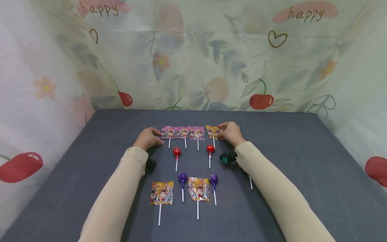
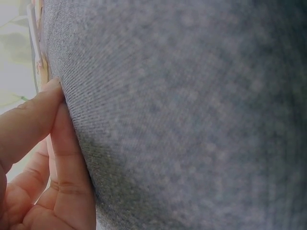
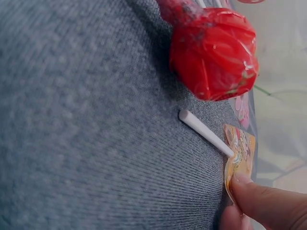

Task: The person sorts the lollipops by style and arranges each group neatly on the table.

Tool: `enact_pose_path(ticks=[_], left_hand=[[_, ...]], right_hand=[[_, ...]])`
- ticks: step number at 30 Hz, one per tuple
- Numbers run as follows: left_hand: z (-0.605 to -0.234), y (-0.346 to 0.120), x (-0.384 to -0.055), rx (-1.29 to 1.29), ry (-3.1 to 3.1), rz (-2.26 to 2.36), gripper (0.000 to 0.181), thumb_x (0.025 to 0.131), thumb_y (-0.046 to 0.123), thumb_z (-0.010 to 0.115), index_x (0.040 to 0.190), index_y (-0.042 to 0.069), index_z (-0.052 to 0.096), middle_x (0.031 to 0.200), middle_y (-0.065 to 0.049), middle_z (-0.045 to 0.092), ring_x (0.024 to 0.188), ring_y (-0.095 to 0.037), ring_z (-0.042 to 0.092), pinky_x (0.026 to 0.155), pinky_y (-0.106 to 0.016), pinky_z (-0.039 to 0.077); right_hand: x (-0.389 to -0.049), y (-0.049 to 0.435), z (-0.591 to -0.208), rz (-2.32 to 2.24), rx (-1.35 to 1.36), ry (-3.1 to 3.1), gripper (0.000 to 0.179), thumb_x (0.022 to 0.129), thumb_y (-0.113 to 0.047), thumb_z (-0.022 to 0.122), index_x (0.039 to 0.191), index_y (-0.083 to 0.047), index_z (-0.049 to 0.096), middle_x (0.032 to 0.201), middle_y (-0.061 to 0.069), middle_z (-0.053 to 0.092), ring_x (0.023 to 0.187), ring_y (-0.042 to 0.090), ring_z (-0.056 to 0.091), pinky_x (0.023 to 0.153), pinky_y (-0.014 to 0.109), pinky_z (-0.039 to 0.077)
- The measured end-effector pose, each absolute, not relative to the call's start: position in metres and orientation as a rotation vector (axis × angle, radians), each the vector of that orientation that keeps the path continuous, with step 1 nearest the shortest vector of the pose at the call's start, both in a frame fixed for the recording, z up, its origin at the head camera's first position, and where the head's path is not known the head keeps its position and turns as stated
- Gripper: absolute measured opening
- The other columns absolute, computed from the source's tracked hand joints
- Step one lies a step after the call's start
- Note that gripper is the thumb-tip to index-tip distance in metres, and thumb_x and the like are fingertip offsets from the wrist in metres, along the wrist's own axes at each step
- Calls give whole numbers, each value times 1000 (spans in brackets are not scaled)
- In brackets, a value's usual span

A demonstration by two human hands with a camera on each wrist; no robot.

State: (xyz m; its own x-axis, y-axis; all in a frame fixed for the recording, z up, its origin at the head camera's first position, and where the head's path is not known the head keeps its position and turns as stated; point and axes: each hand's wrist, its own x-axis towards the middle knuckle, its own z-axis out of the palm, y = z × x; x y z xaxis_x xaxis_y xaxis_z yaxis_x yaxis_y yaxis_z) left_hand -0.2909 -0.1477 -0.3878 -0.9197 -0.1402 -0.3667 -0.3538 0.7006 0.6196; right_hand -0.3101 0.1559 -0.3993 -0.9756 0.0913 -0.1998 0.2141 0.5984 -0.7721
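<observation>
Three flat lollipops in pink wrappers (image 1: 197, 133) lie side by side at the far part of the table, sticks toward me. At the right end of that row is a lollipop in an orange-yellow wrapper (image 1: 211, 131). My right hand (image 1: 230, 133) pinches this wrapper's right edge; the right wrist view shows the thumb on the wrapper (image 3: 240, 160), with the white stick lying on the cloth. At the row's left end, my left hand (image 1: 148, 138) has extended fingers beside the first pink wrapper; in the left wrist view its fingertips are low against the cloth.
Nearer me lie two red ball lollipops (image 1: 176, 152) (image 1: 210, 149), two purple ones (image 1: 182, 178) (image 1: 213, 179) and two orange-wrapped flat ones (image 1: 162, 193) (image 1: 199, 189). A white stick (image 1: 250, 182) shows beside the right sleeve. Printed curtains surround the grey table (image 1: 281, 141).
</observation>
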Motion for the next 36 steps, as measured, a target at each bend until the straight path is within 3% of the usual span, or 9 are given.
enact_pose_path(ticks=[26,36], left_hand=[[-385,-147,-289,-394,2613,1065,39,85,15,74,120,8,56,130,-19,51,106,-30,46,92,-41,36],[-385,-148,-287,-357,2633,1057,39,85,14,74,119,7,57,131,-21,51,106,-31,46,92,-41,37]], right_hand=[[-309,157,-397,-1289,242,2692,45,84,-9,75,127,-7,63,106,15,65,73,14,57,62,20,48],[-306,162,-396,-1328,159,2622,50,88,-11,71,135,-7,56,115,17,61,85,18,60,77,29,51]])
